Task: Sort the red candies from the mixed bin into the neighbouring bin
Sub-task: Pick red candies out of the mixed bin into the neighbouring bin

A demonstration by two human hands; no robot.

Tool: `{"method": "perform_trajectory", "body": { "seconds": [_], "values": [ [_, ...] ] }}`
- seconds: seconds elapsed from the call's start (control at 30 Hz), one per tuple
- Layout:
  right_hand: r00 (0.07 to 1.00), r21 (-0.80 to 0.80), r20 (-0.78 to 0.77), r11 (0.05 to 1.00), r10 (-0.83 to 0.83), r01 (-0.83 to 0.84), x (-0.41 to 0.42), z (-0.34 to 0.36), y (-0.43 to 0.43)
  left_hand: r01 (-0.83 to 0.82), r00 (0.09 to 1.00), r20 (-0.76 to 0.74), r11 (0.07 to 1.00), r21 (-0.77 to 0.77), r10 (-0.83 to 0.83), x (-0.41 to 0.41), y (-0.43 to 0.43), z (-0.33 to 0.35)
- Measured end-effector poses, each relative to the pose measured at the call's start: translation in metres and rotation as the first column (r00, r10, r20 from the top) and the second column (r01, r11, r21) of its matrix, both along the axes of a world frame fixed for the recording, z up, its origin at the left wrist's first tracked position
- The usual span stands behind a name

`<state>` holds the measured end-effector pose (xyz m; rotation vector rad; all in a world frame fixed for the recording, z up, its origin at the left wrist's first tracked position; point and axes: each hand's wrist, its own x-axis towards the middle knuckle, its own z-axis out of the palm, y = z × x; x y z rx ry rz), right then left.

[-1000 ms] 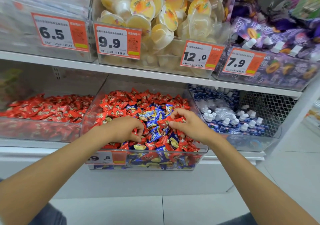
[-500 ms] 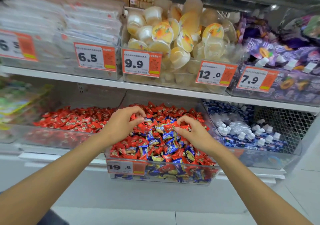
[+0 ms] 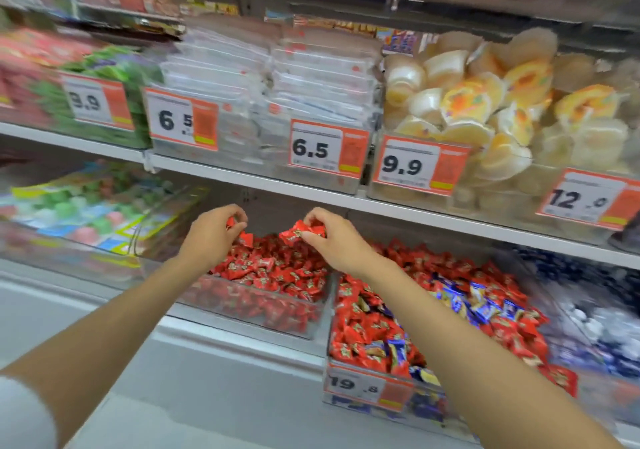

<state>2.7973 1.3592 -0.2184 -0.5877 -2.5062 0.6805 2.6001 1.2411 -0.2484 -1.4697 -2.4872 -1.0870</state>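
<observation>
While reaching over the red bin (image 3: 263, 313), both hands up at its back half, under the upper shelf (image 3: 311, 197). Left hand (image 3: 213, 232) pinched around red candies (image 3: 242, 235), fingers curled, one wrapper poking out below the fingertips. Right hand (image 3: 334, 237) gripping more red candies, one wrapper sticking out left of the thumb, another at the knuckles. Hands near each other, not touching. Open gap between hands and shelf underside; open air between hands and the candy pile below. Clear front wall of red bin low, well below both wrists. Mixed bin (image 3: 349, 365) just beside on the right, walls touching or nearly so, cannot tell which; right forearm crossing over its left rear corner. Red and blue wrappers mixed inside it.

Heavy motion blur at left and right edges. Green and pink packs (image 3: 79, 213) on lower left smeared, no type readable. Blue and white items (image 3: 588, 310) far right blurred and cut by frame edge. Print on candy wrappers too small to read. Exact candy count in each hand hidden by fingers. Sleeve (image 3: 24, 414) cut off at bottom left corner.

Price tags, orange and white: "19.8" (image 3: 360, 384) on mixed bin front; upper shelf left to right "9.9" (image 3: 93, 102), "6.5" (image 3: 181, 121), "6.5" (image 3: 327, 149), "9.9" (image 3: 419, 166), "12.0" (image 3: 585, 201). Small print on tags unreadable. Jelly cups (image 3: 491, 109) heaped behind the last two tags, clear flat packs (image 3: 277, 81) behind the 6.5 tags.
</observation>
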Motion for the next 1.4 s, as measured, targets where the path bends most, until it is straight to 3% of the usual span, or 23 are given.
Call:
{"method": "perform_trajectory", "body": {
  "seconds": [0.13, 0.2, 0.3, 0.43, 0.63, 0.73, 0.83, 0.9, 1.1, 1.3, 1.4],
  "values": [
    [0.945, 0.063, 0.328, 0.998, 0.0, -0.022, -0.047, -0.004, 0.007, 0.054, 0.994, 0.103, 0.976, -0.211, -0.033, -0.036, 0.013, -0.027],
    [0.917, 0.052, 0.398, 0.999, -0.026, 0.006, -0.043, -0.003, 0.011, 0.071, 0.993, 0.109, 0.957, -0.283, -0.041, -0.044, 0.011, -0.038],
    [0.96, 0.051, 0.258, 0.993, -0.114, 0.104, -0.003, -0.003, 0.014, 0.174, 0.982, 0.122, 0.945, -0.278, -0.145, -0.01, -0.002, -0.019],
    [0.956, 0.11, 0.074, 0.955, -0.283, 0.275, 0.09, -0.014, 0.019, 0.306, 0.951, 0.003, 0.936, -0.173, -0.31, 0.052, 0.013, 0.006],
    [0.896, 0.076, 0.129, 0.905, -0.425, 0.419, 0.216, -0.03, 0.032, 0.492, 0.861, -0.085, 0.863, -0.115, -0.502, 0.169, 0.057, 0.028],
    [0.897, 0.045, 0.122, 0.905, -0.425, 0.423, 0.243, -0.031, 0.039, 0.475, 0.855, -0.079, 0.835, -0.279, -0.513, 0.204, 0.089, 0.012],
    [0.915, 0.032, 0.106, 0.921, -0.39, 0.389, 0.249, -0.029, 0.048, 0.301, 0.896, -0.126, 0.789, -0.536, -0.427, 0.218, 0.106, -0.013],
    [0.925, 0.031, 0.101, 0.93, -0.367, 0.365, 0.246, -0.027, 0.055, 0.22, 0.885, -0.213, 0.775, -0.592, -0.414, 0.216, 0.106, -0.024],
    [0.943, 0.062, 0.144, 0.954, -0.3, 0.293, 0.192, -0.022, 0.09, 0.345, 0.88, -0.151, 0.824, -0.45, -0.451, 0.204, 0.103, -0.023],
    [0.833, 0.101, 0.484, 0.963, -0.268, 0.25, 0.153, -0.043, 0.114, 0.419, 0.885, -0.086, 0.864, -0.278, -0.457, 0.206, 0.091, -0.019],
    [0.864, 0.087, 0.433, 0.966, -0.258, 0.245, 0.157, -0.049, 0.113, 0.421, 0.892, -0.051, 0.866, -0.269, -0.45, 0.206, 0.087, -0.013]
  ]
}}
